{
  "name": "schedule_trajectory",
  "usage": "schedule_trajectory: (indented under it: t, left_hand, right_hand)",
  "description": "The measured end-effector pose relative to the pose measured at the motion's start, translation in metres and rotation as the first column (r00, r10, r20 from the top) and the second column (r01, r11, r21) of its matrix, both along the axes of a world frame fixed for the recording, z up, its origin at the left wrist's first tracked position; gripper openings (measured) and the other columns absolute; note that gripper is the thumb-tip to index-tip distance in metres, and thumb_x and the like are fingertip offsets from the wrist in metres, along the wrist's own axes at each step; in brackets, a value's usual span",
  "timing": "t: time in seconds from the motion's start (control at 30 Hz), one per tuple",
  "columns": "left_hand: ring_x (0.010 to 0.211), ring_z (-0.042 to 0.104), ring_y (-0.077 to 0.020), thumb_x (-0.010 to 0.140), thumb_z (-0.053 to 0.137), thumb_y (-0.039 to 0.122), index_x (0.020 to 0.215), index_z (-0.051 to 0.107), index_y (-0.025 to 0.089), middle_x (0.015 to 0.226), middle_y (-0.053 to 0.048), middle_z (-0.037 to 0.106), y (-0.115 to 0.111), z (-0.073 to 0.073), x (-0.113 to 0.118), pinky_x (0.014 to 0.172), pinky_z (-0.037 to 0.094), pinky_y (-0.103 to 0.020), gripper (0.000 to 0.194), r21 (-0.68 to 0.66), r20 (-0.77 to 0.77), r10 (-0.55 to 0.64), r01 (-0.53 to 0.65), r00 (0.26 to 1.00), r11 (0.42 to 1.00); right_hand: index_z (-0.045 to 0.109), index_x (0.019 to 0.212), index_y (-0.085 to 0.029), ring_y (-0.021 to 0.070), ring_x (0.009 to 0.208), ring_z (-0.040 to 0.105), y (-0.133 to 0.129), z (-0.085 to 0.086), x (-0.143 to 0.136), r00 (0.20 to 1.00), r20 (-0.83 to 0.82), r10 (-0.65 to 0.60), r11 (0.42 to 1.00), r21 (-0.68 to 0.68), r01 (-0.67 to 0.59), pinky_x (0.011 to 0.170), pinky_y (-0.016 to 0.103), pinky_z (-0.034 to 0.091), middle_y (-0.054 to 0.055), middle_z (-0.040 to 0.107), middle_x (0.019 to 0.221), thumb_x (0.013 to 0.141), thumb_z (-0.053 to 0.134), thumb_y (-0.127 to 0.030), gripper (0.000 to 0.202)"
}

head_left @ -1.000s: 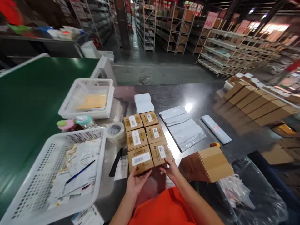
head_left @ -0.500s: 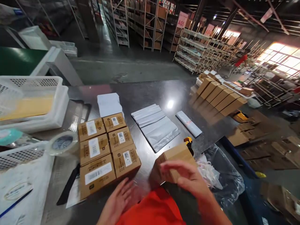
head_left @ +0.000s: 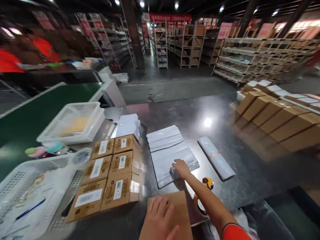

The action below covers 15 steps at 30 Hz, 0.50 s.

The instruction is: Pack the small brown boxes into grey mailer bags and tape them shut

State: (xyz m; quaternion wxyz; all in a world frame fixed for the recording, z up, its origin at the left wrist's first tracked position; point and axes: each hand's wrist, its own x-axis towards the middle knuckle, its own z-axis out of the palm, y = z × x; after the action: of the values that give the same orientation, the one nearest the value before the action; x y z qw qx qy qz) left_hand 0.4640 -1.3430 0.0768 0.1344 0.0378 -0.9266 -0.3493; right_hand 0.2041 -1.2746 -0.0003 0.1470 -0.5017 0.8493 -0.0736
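My half-spread left hand (head_left: pixel 160 218) lies on a carton (head_left: pixel 179 201) toward the bench's (head_left: pixel 185 110) near edge, my loose-fingered right hand (head_left: pixel 183 169) over poly mailers (head_left: pixel 165 156).

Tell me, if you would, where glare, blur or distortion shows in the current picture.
In the head view, a white glare spot shines on the dark tabletop, beyond the folded grey packet; in the head view, the orange shirts at upper left are blurred; in the head view, the cartons at right look stretched, probably by a wide lens.
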Motion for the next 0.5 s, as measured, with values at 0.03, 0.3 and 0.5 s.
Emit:
schedule_trajectory:
  t: [0.03, 0.3, 0.5]
  left_hand:
    - [0.108, 0.06, -0.0416, 0.074, 0.074, 0.049, 0.118, 0.07, 0.024, 0.114, -0.019, 0.068, -0.001, -0.013, 0.001, 0.099, 0.044, -0.063, 0.051, -0.143, -0.034, -0.028, 0.023, 0.999, 0.989]
    - [0.094, 0.064, -0.0265, 0.092, 0.053, 0.035, 0.104, 0.067, 0.025, 0.098, -0.012, 0.069, -0.009, -0.026, -0.001, 0.091, 0.052, -0.041, 0.02, -0.629, -0.092, -0.065, -0.008, 0.994, 0.777]
    - [0.092, 0.063, -0.0313, 0.081, 0.062, 0.049, 0.108, 0.063, 0.018, 0.099, -0.015, 0.067, -0.005, 0.012, -0.008, 0.083, 0.052, -0.046, 0.04, -0.496, -0.123, -0.092, 0.019, 0.988, 0.868]
  right_hand:
    - [0.065, 0.115, -0.015, 0.0271, 0.118, 0.052, -0.007, -0.008, -0.005, 0.999, -0.009, 0.045, 0.999, 0.017, -0.045, 0.097, 0.038, 0.039, 0.016, 0.059, 0.13, 0.087, 0.052, -0.006, 0.032]
    - [0.071, 0.1, -0.009, 0.0291, 0.105, 0.058, -0.037, -0.036, -0.041, 0.971, 0.015, 0.238, 0.965, 0.109, -0.238, 0.084, 0.035, 0.044, 0.021, 0.067, 0.109, 0.088, 0.047, -0.006, 0.028]
    - [0.075, 0.09, -0.014, 0.0224, 0.091, 0.065, -0.047, -0.016, -0.065, 0.985, 0.032, 0.168, 0.971, 0.168, -0.171, 0.071, 0.027, 0.043, 0.014, 0.073, 0.098, 0.089, 0.056, -0.016, 0.019]
